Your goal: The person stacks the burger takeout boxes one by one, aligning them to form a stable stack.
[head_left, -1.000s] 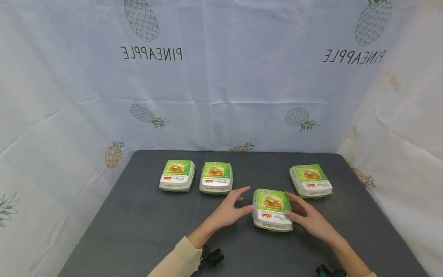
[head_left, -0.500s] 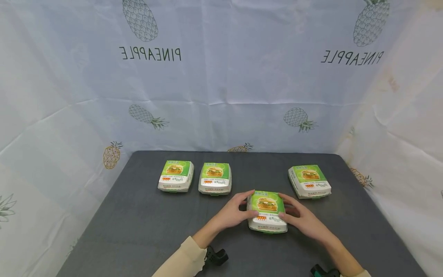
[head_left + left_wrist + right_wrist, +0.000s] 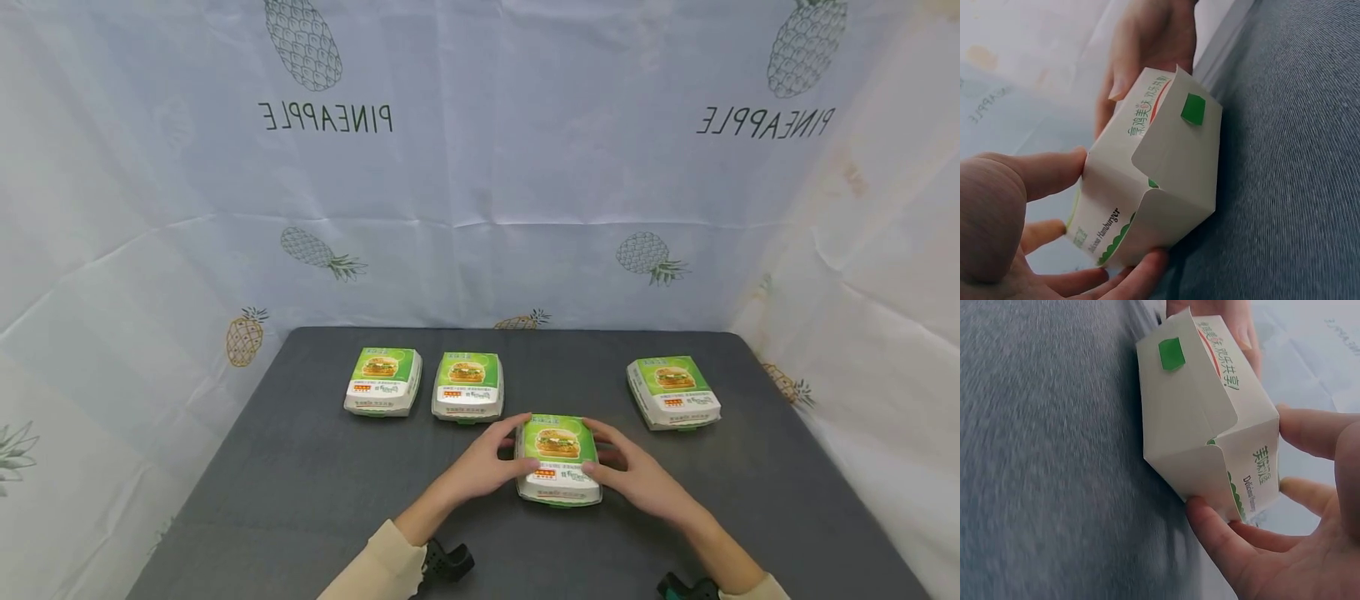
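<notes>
A closed white and green burger box [image 3: 558,462] sits low at the middle of the dark table, between both hands. From its left side the left hand [image 3: 480,465] grips it, thumb on the near top corner and fingers along the side. On the opposite side the right hand [image 3: 641,479] holds it the same way. In the left wrist view the box [image 3: 1179,150] shows its front flap with a green tab, and fingertips touch its lower edge. The right wrist view has the same box [image 3: 1191,406] near the table surface; whether it touches is unclear.
Two similar burger boxes, one at far left [image 3: 384,383] and another beside it [image 3: 468,387], stand in a back row. A third box [image 3: 673,393] lies at the back right. White pineapple-print cloth [image 3: 480,167] hangs behind and along both sides of the dark table [image 3: 300,500].
The left hand, earlier apart from the box, has closed in and taken hold of its left side. Both hands and the box have shifted left. The other boxes stay put.
</notes>
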`<state>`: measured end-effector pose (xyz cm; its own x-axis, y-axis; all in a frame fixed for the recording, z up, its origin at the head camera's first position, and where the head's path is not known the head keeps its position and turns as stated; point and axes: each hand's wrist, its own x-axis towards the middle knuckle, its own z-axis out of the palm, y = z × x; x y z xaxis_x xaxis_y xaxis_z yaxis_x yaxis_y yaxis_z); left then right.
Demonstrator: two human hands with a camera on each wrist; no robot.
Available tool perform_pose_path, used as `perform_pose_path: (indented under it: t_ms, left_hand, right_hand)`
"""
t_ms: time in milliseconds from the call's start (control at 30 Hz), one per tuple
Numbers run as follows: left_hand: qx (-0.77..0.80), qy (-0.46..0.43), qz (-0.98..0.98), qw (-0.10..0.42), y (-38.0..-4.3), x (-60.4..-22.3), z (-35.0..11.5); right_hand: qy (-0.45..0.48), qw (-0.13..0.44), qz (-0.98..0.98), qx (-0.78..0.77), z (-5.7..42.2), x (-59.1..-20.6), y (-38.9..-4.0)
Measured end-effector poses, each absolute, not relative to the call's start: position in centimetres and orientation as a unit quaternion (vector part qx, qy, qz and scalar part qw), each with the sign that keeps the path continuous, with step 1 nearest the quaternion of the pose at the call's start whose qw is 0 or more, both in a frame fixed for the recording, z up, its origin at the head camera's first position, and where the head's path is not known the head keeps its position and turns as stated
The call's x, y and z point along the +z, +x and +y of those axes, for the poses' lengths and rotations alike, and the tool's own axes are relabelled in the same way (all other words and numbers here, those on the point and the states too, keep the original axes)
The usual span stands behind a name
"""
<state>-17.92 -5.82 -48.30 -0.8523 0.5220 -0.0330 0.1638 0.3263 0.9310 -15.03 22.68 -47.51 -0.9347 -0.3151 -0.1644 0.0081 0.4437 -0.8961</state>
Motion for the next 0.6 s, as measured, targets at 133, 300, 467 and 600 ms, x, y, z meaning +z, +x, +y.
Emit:
perform_pose_path:
  t_ms: [133, 300, 467, 600]
  left_hand:
    - [0.536, 0.210, 0.801, 0.163, -17.8, -48.3, -6.6]
    - [0.531, 0.203, 0.807, 0.159, -17.3, -48.0, -7.7]
    - [0.534, 0.199, 0.806, 0.160, -17.1, -47.8, -8.8]
    - [0.536, 0.196, 0.804, 0.166, -16.9, -47.9, -9.5]
  right_hand:
    - [-0.097, 0.155, 0.834, -0.521, 21.9, -47.6, -15.1]
    - [-0.121, 0.154, 0.832, -0.519, 21.1, -47.8, -15.3]
    - [-0.144, 0.150, 0.829, -0.520, 20.2, -47.8, -15.4]
    - [-0.150, 0.150, 0.826, -0.522, 19.5, -47.9, -15.4]
